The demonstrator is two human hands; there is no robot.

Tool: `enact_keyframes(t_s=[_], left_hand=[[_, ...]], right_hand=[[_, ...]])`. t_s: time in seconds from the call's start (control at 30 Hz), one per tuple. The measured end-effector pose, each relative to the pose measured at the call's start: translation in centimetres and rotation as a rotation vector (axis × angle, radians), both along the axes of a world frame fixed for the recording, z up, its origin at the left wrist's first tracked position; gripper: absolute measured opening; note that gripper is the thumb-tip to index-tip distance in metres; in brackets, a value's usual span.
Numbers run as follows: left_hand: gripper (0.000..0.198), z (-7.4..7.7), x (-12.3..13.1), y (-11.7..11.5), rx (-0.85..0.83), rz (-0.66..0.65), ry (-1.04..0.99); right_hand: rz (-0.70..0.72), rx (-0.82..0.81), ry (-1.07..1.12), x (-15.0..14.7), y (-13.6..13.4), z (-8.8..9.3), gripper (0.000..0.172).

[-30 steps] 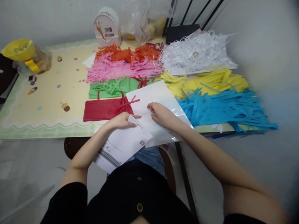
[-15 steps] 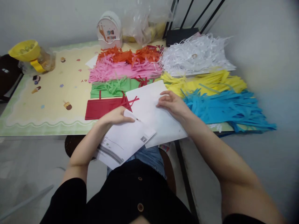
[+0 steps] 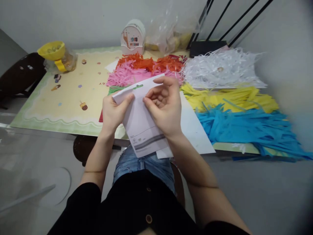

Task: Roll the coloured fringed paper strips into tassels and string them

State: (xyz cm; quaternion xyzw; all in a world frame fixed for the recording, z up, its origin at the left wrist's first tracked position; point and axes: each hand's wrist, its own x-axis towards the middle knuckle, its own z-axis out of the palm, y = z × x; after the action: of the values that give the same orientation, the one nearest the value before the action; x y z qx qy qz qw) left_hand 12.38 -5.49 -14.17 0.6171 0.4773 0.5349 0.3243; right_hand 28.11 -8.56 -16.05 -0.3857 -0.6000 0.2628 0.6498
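A white card with a slot cut near its top edge and small print and dark stripes at its lower end is held up in front of me. My left hand pinches its upper left side, thumb on the face. At the right side, my right hand has its thumb against the face and its index finger along the top corner, the other fingers curled. Behind the card, a plain white sheet lies over the table's front edge. A dark red piece is mostly hidden behind my left hand.
Fringed strips in orange, pink, green, yellow, blue and white cover the table's right part. A yellow-topped jar and a pink-white box stand at the back.
The card has been raised and turned more upright, now between both hands. My right hand has left the plain sheet and come to the card. The view has shifted slightly left.
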Motion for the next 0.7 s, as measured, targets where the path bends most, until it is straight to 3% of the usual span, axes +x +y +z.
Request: enact_keyframes(t_s=[0.23,0.43,0.5,0.57,0.63,0.7], left_hand=[[0.026,0.1,-0.4,-0.7,0.044,-0.031,-0.046],[0.027,-0.2,-0.5,-1.3,0.025,-0.044,-0.086],[0.029,-0.6,-1.4,-1.1,-0.055,-0.042,-0.116],[0.034,-1.3,-2.7,-0.6,-0.187,-0.041,-0.168],[0.041,-2.5,-3.9,0.1,-0.350,-0.060,-0.236],[0.049,-4.3,-4.1,0.8,-0.500,-0.096,-0.307]], right_hand=[[-0.099,-0.013,-0.111,-0.3,0.4,-0.5,0.044],[-0.307,-0.038,-0.412,0.6,0.0,0.9,0.043],[-0.417,-0.051,-0.488,3.3,-0.6,0.7,0.047],[-0.528,-0.096,-0.531,7.5,-1.7,-0.7,0.051],[-0.633,-0.217,-0.576,12.5,-3.2,-3.4,0.045],[-0.635,-0.478,-0.678,16.8,-4.7,-6.6,0.041]])
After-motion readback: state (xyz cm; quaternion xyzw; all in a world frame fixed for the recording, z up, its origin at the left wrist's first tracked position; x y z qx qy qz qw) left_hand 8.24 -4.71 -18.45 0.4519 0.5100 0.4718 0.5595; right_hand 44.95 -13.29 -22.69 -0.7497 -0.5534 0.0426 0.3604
